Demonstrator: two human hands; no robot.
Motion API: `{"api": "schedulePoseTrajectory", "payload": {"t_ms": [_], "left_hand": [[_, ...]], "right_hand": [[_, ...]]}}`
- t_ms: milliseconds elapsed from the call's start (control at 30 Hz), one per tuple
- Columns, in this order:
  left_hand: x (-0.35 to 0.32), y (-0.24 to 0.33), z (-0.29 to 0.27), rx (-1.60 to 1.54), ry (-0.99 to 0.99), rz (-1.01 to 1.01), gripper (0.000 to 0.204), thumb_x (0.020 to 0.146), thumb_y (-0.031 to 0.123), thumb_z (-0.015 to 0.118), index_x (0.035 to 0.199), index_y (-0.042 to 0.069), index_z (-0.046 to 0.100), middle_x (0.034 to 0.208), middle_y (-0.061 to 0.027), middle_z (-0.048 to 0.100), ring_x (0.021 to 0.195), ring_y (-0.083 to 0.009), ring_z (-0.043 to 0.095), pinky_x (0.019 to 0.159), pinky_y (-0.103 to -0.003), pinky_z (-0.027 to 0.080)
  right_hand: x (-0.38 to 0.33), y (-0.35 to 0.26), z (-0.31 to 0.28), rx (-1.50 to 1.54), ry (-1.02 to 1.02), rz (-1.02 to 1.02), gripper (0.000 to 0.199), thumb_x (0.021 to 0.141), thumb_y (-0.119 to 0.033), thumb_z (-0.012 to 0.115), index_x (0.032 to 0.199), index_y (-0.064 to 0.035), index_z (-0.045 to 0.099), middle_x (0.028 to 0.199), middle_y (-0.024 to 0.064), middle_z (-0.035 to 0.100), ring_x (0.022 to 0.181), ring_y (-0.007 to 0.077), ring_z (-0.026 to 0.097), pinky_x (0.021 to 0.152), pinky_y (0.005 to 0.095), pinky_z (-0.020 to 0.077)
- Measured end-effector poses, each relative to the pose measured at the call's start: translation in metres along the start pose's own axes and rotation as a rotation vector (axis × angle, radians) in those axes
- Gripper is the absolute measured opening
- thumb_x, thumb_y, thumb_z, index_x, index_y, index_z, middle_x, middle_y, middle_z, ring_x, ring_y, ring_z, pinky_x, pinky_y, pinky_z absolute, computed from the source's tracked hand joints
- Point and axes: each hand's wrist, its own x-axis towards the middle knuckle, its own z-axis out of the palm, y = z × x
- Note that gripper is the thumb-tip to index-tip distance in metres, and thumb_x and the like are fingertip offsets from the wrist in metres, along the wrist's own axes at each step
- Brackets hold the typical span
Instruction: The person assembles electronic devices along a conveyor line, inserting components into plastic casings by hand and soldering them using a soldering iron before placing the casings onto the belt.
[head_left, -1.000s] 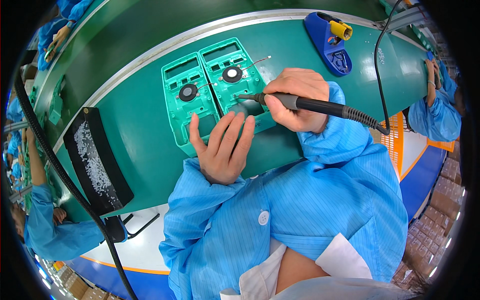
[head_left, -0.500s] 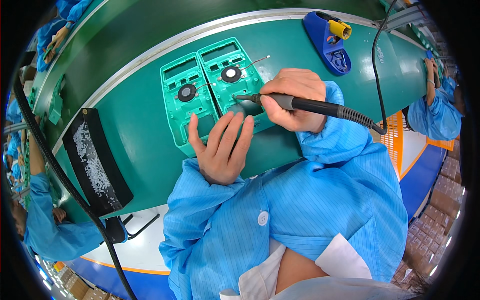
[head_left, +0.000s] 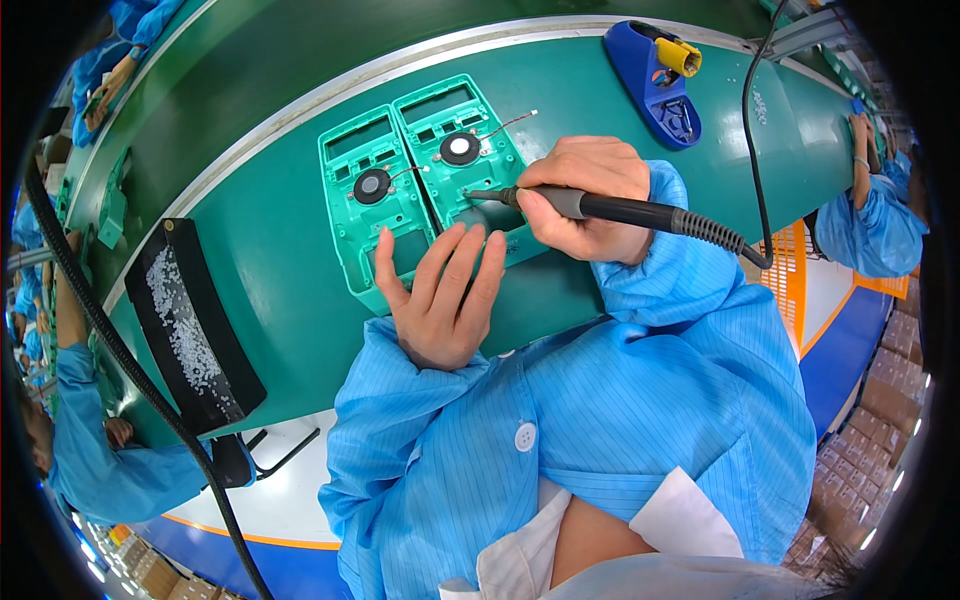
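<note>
the soldering iron (head_left: 600,208) tip has edged slightly left across the right green casing (head_left: 462,160), nothing else shifting.

Brown cardboard boxes (head_left: 880,420) stand stacked on the floor at right.

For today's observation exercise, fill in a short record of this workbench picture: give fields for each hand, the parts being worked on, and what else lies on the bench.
Right hand: grips a black soldering iron, tip on the right green shell
Left hand: flat, fingers on the shells' lower edge
Left green shell: lies beside the right one, each with a round disc
Blue iron stand: far right of bench
Black tray: left, holds pale granules
</note>
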Motion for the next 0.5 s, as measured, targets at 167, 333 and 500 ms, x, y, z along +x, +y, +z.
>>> {"api": "schedulePoseTrajectory", "payload": {"t_ms": [167,333,500], "left_hand": [[0.0,0.0,0.0,0.0,-0.004,0.001,0.041,0.077,0.018,0.075,0.116,0.007,0.065,0.113,-0.006,0.064,0.106,-0.0223,0.062,0.109,-0.062,0.022],[0.001,0.001,-0.001,-0.008,0.002,-0.001,0.042,0.076,0.017,0.076,0.115,0.007,0.065,0.113,-0.0061,0.064,0.106,-0.0224,0.062,0.109,-0.062,0.022],[0.0,0.0,-0.001,-0.005,-0.006,0.003,0.043,0.076,0.017,0.076,0.116,0.007,0.065,0.114,-0.0063,0.064,0.106,-0.0224,0.062,0.11,-0.061,0.02]], "right_hand": [[0.0,0.0,0.0,-0.007,-0.01,-0.005,0.01,0.065,-0.004,0.075,0.069,-0.0038,0.065,0.06,0.0073,0.062,0.049,0.0224,0.06,0.047,0.0298,0.0468],[-0.001,-0.001,-0.002,-0.008,-0.019,-0.002,0.01,0.066,-0.005,0.075,0.07,-0.0037,0.066,0.06,0.0076,0.063,0.05,0.0227,0.061,0.047,0.03,0.0474],[0.002,-0.003,-0.013,-0.019,-0.031,0.043,0.008,0.069,-0.006,0.074,0.073,-0.0028,0.067,0.063,0.0087,0.064,0.053,0.0244,0.062,0.049,0.0309,0.0484]]}}
